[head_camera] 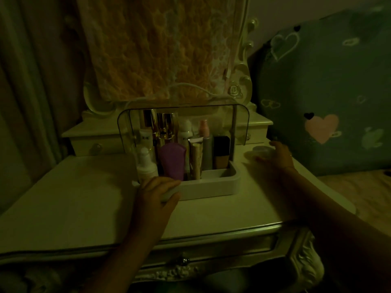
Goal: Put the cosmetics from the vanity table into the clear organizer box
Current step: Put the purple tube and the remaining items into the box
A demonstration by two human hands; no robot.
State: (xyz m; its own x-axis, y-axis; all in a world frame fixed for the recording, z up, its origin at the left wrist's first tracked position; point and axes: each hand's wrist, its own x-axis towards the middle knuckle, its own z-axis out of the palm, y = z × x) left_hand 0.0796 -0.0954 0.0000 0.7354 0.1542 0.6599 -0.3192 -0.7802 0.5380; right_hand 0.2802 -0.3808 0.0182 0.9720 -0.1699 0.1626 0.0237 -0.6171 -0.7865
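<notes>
The small clear jar [262,152] sits on the bench [84,197] just under the fingertips of the right hand [277,154], which reaches out flat over it with fingers spread around its lid. In this dim, blurred light I cannot tell whether the fingers have closed on it or only touch it. It looks like a squat, rigid pot with a smooth lid: light, probably hard plastic or glass, and likely slick. It would be best taken from above, thumb and fingers pinching opposite sides of the rim rather than the lid top alone, in case the lid is loose.

To the left of that hand stands the clear organizer box [209,185], its see-through lid [239,123] raised. Its white base already holds upright bottles and tubes, among them a purple tube [172,160] and a white dropper bottle [146,163]. The front compartment nearest the right hand looks free and would be an easy place for the jar.

The left hand [157,191] rests clasped over the box's near left corner, apparently steadying it. Beyond the right hand lies heart-patterned bedding [321,102].
</notes>
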